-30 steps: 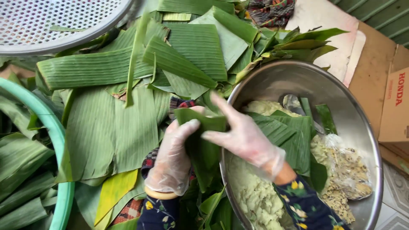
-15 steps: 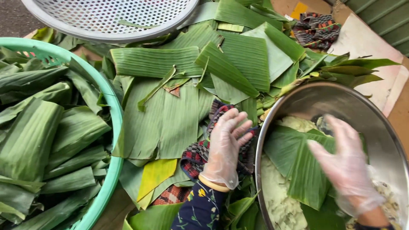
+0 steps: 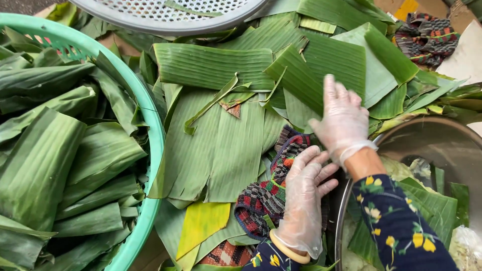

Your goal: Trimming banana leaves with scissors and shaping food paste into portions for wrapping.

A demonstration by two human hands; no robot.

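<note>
Left hand (image 3: 303,200) flat and open on checked cloth (image 3: 266,195), lower centre; right hand (image 3: 341,118) open, fingers spread over banana leaves (image 3: 221,145), grasping nothing.

Daylight, even and soft. Grey ground (image 3: 20,5) visible top left. White perforated tray (image 3: 165,12) along top edge. Brown cardboard (image 3: 401,6) top right, pale sheet (image 3: 464,55) beside it. Patterned cloth (image 3: 427,35) near corner.

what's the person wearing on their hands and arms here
Both the left hand and the right hand wear thin, clear, loose plastic gloves. The sleeves are dark navy with small yellow and white flowers. A pale bangle circles the left wrist.
</note>
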